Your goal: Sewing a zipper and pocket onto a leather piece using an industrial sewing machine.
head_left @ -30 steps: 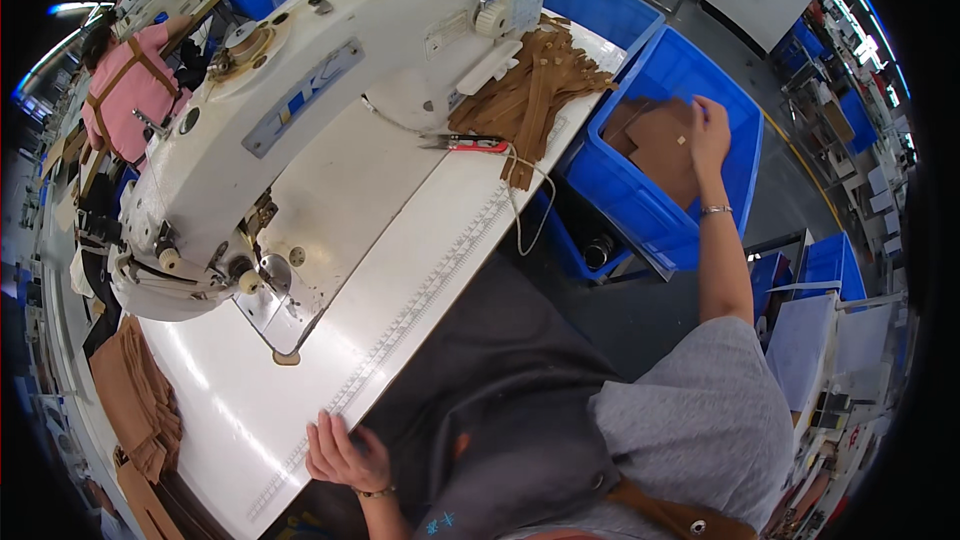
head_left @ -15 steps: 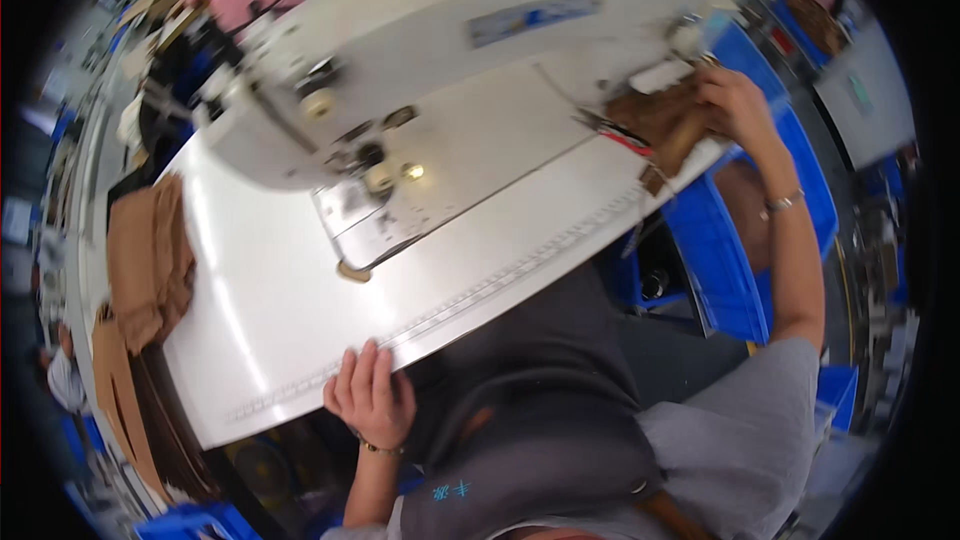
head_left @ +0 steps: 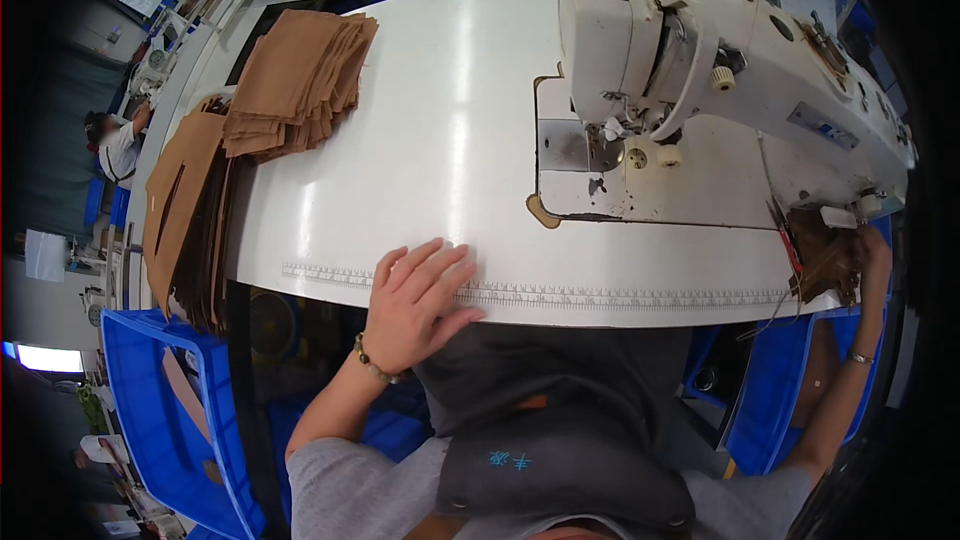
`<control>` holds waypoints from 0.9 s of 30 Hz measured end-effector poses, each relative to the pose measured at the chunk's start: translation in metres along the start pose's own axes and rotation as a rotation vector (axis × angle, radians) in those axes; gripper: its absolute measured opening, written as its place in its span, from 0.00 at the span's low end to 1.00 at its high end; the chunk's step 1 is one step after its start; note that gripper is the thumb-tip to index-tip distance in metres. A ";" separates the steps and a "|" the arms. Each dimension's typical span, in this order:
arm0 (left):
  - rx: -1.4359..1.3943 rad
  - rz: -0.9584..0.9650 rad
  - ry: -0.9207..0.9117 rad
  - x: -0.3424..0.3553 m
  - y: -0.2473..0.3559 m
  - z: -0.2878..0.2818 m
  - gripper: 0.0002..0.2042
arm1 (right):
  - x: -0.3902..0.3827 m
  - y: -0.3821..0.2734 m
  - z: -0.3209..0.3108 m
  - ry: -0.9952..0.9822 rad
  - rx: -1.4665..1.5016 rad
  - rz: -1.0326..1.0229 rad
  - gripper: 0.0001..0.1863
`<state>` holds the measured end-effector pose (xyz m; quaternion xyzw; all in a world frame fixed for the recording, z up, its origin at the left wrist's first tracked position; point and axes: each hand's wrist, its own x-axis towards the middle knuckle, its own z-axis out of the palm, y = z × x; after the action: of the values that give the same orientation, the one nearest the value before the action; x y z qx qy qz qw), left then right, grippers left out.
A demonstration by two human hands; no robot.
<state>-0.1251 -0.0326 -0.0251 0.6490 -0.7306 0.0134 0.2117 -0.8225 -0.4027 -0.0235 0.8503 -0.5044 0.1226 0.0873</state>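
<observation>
My left hand (head_left: pixel 418 300) rests open, fingers slightly bent, on the white table (head_left: pixel 400 190) over the printed ruler strip. Left of the white sewing machine (head_left: pixel 720 60) are brown folded fabric pieces (head_left: pixel 290 80) and longer brown pieces (head_left: pixel 195 190). My right hand (head_left: pixel 870 260) is at the machine's far right end, curled beside a pile of brown strips (head_left: pixel 822 255); what its fingertips hold is hard to make out. Red-handled thread snips (head_left: pixel 785 238) and a pale cord lie just left of that pile.
Blue bins stand below the table at left (head_left: pixel 180 420) and right (head_left: pixel 750 410), both with brown pieces inside. Another person (head_left: pixel 120 145) works at the far left. A dark apron (head_left: pixel 560 470) covers my lap.
The view has swung left, so the machine sits farther right. My right hand has moved from inside the blue bin to the brown strips. My left hand stays at the table's front edge.
</observation>
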 end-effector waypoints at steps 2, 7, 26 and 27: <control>0.163 -0.007 0.024 0.008 -0.022 -0.013 0.25 | -0.001 0.000 -0.010 0.030 0.009 0.011 0.14; 0.362 -0.142 0.256 0.052 -0.107 -0.050 0.11 | -0.006 -0.050 -0.047 0.274 -0.074 0.114 0.12; 0.900 -0.621 0.005 0.156 -0.240 -0.107 0.12 | 0.010 -0.369 0.023 0.189 0.678 -0.347 0.24; 0.650 -0.578 0.043 0.154 -0.235 -0.111 0.14 | 0.013 -0.369 0.025 0.256 0.660 -0.368 0.23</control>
<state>0.1207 -0.1815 0.0663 0.8595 -0.4718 0.1966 0.0065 -0.4894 -0.2451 -0.0523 0.8867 -0.2620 0.3654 -0.1078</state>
